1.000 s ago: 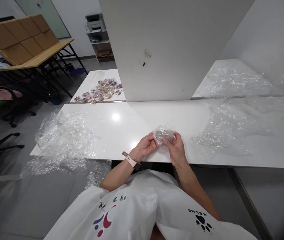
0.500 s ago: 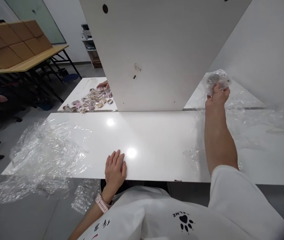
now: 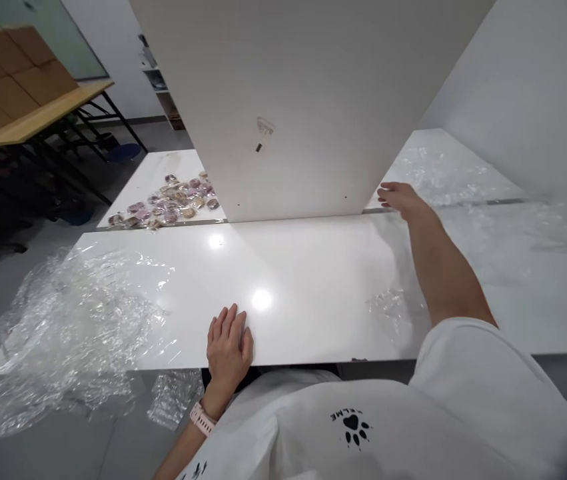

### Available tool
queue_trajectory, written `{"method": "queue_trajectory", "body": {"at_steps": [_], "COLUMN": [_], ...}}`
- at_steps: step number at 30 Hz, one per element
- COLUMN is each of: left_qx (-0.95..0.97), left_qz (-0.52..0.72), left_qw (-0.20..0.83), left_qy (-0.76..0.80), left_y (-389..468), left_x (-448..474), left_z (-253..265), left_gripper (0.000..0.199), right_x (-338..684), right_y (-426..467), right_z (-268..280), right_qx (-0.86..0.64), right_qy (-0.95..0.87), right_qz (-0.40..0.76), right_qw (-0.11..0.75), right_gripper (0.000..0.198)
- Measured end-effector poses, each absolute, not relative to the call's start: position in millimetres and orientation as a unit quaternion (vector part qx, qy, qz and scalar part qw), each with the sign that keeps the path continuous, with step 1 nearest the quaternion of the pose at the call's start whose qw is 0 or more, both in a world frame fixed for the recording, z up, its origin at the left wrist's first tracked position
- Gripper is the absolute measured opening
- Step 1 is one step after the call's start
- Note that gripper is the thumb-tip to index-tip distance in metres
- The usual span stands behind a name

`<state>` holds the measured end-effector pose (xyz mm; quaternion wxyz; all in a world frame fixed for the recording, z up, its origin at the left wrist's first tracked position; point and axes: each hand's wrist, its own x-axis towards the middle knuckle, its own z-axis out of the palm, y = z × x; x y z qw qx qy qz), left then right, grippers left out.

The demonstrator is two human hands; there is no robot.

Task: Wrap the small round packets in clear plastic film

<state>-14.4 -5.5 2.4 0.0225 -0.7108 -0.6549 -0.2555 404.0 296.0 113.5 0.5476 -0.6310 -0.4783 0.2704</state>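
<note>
My left hand [image 3: 227, 343] lies flat on the white table [image 3: 303, 287] near its front edge, fingers stretched out and holding nothing. My right hand [image 3: 397, 197] reaches to the far right, beside the right edge of the upright white panel [image 3: 308, 113]. Its fingers point left and are apart, with nothing visible in them. Loose clear plastic film [image 3: 446, 177] lies behind and to the right of that hand. A small piece of clear film [image 3: 388, 307] rests on the table in front of my right forearm.
A large heap of crumpled clear film [image 3: 88, 320] covers the table's left end and hangs over the edge. Beyond the panel's left side lie several small wrapped pieces [image 3: 173, 203]. A wooden table with cardboard boxes [image 3: 23, 73] stands at the far left.
The clear-wrapped bundle has left my right hand and is out of sight. That hand has moved left and lower, fingers now extended. The other person's hand at the wrapped pieces no longer shows.
</note>
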Motion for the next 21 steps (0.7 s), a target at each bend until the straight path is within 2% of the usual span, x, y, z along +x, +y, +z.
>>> {"method": "queue_trajectory", "body": {"at_steps": [4,6,8,11,14,16,18,21], "left_qx": [-0.707,-0.703,-0.703,-0.704,-0.703,-0.704,-0.692,-0.658], "left_qz": [-0.267,-0.276,-0.283,-0.284,-0.281,-0.290,-0.313,-0.349], "left_qw": [0.013,0.001,-0.008,-0.014,-0.041,-0.103,-0.202,-0.363], "left_qy": [-0.655,-0.655,-0.653,-0.651,-0.652,-0.640,-0.618,-0.559], "left_y": [-5,-5,-6,-6,-4,-1,4,11], "left_x": [-15,-14,-14,-14,-17,-19,-16,2], "left_z": [-1,-3,-4,-3,2,10,23,53], "left_gripper": [0.038,0.039,0.039,0.037,0.033,0.033,0.038,0.048], "right_x": [435,434,427,417,418,420,413,376], "right_y": [169,96,36,-3,10,31,50,70], "right_z": [129,116,85,31,13,34,77,152], "right_qx": [-0.679,-0.716,-0.732,-0.716,-0.744,-0.753,-0.735,-0.674], "right_qy": [-0.577,-0.578,-0.582,-0.617,-0.566,-0.537,-0.548,-0.581], "right_qz": [0.169,0.125,0.129,0.060,-0.032,-0.064,-0.071,0.019], "right_qw": [0.422,0.371,0.331,0.320,0.353,0.375,0.393,0.456], "right_gripper": [0.027,0.024,0.025,0.035,0.025,0.025,0.023,0.021]}}
